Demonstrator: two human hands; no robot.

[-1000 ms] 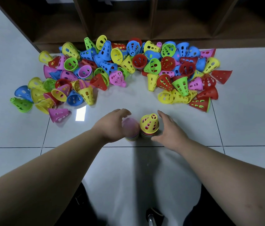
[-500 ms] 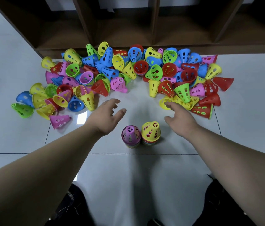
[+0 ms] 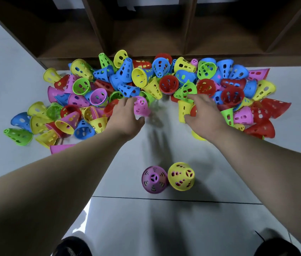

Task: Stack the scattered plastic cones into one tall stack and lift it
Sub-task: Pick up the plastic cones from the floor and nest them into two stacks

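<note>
Pale tiled floor (image 3: pixel 3 85) throughout, with a dark wooden shelf (image 3: pixel 146 30) along the far edge. Against the foot of that shelf, a wide pile (image 3: pixel 168 84) of perforated cones in yellow, blue, red, green and pink, lying every way, some nested.

Two bare forearms reaching in from the near corners to the pile's near edge. Left hand (image 3: pixel 125 117) at the middle of that edge. Right hand (image 3: pixel 205 115) just across a bare gap of floor. Two dark shoes (image 3: pixel 72 246) at the bottom edge.

Nearer than the hands and well apart from the pile, two short stacks upright on the floor, tips up, touching side by side: purple stack (image 3: pixel 154 179) to the left, yellow stack (image 3: pixel 181 176) to the right, with other colours showing through the holes.

Pink cone (image 3: pixel 141 107) in the left hand, with fingertips on its far side and thumb under its rim, pinching it. Yellow cone (image 3: pixel 183 109) under the right hand's spread fingers, thumb at its near end. Blurred there, so cannot tell whether clamped or only touching.
</note>
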